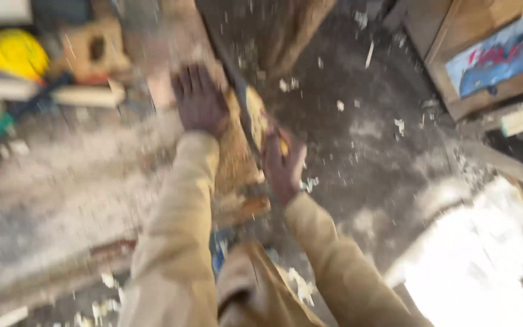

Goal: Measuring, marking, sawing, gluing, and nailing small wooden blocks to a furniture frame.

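**Sawing a board held down by hand**

Nearest, tan sleeves and a bent knee, reaching forward over the work. Right hand (282,166) closed around a yellow saw handle (260,118), blade (237,100) running away along the board's right edge; grip looks firm, though blur hides the fingers. Left hand (200,100) laid flat and spread wide on the wooden board (234,160), holding nothing, seemingly pressing down to keep the wood from shifting under the blade. Board lying lengthwise between both hands, its near end just ahead of the knee.

Below and around, a dusty floor (358,151) strewn with pale chips and sawdust. Farther off, a yellow object (13,54) and wood offcuts at left, a wooden box (485,54) with a blue panel at right. Everything motion-blurred.
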